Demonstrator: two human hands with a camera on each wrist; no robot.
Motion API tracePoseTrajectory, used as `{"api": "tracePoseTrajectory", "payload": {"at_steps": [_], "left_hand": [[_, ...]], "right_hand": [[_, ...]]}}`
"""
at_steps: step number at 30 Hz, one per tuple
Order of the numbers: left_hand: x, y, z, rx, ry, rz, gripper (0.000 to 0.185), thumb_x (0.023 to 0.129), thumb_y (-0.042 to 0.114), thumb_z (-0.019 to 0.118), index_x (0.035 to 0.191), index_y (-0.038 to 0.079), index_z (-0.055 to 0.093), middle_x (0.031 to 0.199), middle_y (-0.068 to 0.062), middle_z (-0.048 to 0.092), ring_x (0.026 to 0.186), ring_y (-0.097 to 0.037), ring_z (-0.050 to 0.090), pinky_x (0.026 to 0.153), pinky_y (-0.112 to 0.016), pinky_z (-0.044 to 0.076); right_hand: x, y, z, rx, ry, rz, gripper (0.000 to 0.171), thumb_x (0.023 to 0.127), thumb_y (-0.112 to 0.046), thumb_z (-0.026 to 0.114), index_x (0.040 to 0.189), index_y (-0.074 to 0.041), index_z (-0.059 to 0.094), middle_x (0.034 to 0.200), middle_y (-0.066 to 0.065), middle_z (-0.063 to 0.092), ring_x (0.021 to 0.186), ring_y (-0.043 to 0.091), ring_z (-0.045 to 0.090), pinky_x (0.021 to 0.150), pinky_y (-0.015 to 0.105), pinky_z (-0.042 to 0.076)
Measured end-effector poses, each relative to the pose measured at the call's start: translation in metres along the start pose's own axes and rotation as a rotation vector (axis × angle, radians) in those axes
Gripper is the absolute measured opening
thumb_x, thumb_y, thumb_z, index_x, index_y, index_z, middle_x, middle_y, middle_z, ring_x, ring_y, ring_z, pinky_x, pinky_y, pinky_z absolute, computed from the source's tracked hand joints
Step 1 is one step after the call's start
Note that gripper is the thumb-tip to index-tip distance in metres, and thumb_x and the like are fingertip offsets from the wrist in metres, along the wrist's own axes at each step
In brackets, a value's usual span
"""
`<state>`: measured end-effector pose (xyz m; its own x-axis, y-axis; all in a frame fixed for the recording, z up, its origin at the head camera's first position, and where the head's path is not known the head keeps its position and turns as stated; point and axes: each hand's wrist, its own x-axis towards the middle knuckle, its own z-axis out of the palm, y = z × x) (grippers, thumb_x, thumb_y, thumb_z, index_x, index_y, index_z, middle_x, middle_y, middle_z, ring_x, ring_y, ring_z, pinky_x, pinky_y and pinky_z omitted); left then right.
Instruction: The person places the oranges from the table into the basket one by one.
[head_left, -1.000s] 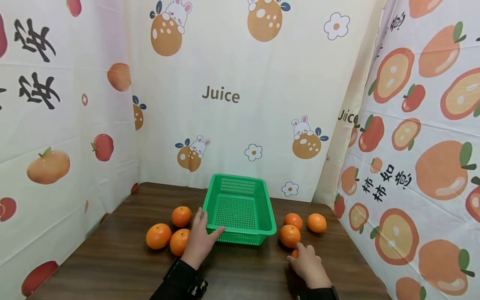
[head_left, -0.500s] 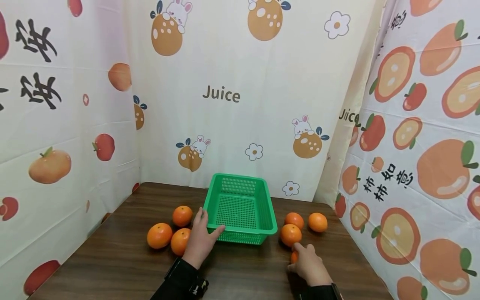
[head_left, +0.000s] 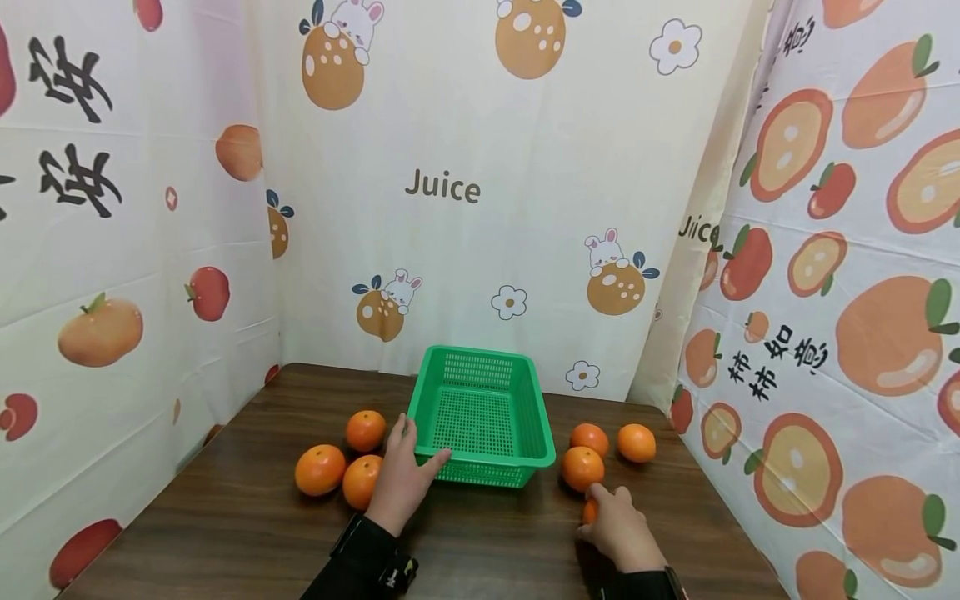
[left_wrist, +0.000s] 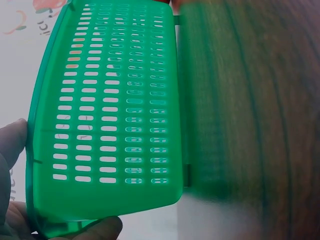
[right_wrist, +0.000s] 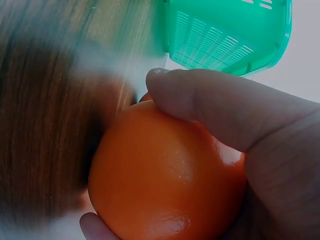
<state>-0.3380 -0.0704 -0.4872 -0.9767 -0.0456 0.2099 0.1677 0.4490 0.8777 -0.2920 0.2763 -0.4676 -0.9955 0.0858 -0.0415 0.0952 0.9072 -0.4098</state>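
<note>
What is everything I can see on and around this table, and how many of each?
Basket: one, green, slotted plastic, mid-table near the back, nothing visible inside.
Oranges left of the basket: three, orange, in a cluster on the table.
Oranges right of the basket: three, orange, lying free on the table.
Held orange: one, orange, at the table's near right, mostly covered in the head view.
Table: one, dark brown wood grain.
Backdrop cloths: cream, printed with fruit, rabbits, flowers and the word Juice, on three sides.
Left hand: one, grips the basket's near left corner, dark sleeve.
Right hand: one, fingers and thumb curled round the held orange.
</note>
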Motion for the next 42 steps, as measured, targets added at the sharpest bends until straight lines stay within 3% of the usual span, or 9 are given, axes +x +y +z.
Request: {"api": "tracePoseTrajectory", "payload": {"at_steps": [25, 42], "left_hand": [[0.0, -0.002, 0.0, 0.013, -0.007, 0.01, 0.105, 0.097, 0.064, 0.069, 0.168, 0.002, 0.021, 0.179, -0.02, 0.007, 0.162, -0.049, 0.021, 0.123, -0.066, 0.036], [0.0, -0.002, 0.0, -0.001, 0.001, 0.017, 0.101, 0.099, 0.058, 0.07, 0.168, 0.003, 0.022, 0.18, -0.019, 0.007, 0.161, -0.048, 0.022, 0.122, -0.064, 0.038]], "right_hand": [[0.001, 0.007, 0.006, 0.017, 0.04, 0.004, 0.04, 0.081, -0.015, 0.086, 0.114, -0.012, 0.063, 0.107, 0.022, 0.048, 0.078, 0.037, 0.056, 0.068, 0.051, 0.052], [0.0, 0.005, -0.007, 0.034, 0.069, 0.007, 0.053, 0.083, -0.018, 0.086, 0.13, -0.008, 0.064, 0.124, 0.032, 0.051, 0.087, 0.042, 0.06, 0.075, 0.057, 0.056]]}}
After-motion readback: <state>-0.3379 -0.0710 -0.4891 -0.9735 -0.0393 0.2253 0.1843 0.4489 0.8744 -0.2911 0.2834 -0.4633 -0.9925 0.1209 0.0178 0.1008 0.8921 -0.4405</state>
